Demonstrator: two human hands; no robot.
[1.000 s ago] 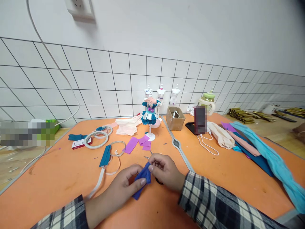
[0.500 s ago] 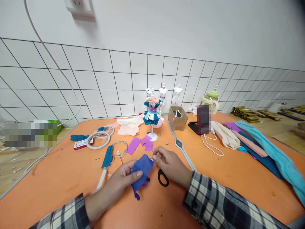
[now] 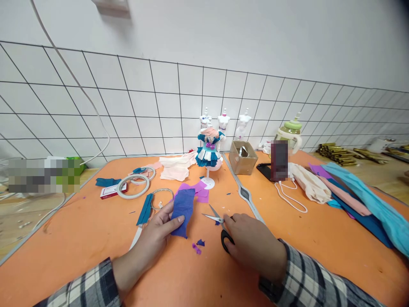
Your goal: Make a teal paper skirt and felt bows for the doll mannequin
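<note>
A strip of dark blue crepe paper [image 3: 183,211] stands upright in my left hand [image 3: 159,228], pinched between thumb and fingers. My right hand [image 3: 251,236] grips a pair of scissors [image 3: 220,219] with black handles; the blades are spread and point left, a little apart from the strip. Below them on the orange mat lie a small blue scrap [image 3: 200,242] and a purple scrap [image 3: 197,249]. Behind the strip are several purple paper pieces [image 3: 202,192]. A small dress form [image 3: 208,149] in a teal and white ruffled dress stands beyond, on a white base.
Rolls of white tape [image 3: 133,196] and a small red-and-white box [image 3: 112,191] lie at left. A cardboard box [image 3: 234,163], a phone [image 3: 279,161] with a white cord and a green-lidded jug [image 3: 290,132] stand at the back right. Crepe sheets [image 3: 358,200] spread along the right.
My right hand has moved right with the scissors, whose blades now show spread. The blue strip now stands straight in my left hand. Blue and purple scraps lie on the mat. The view has shifted slightly.
</note>
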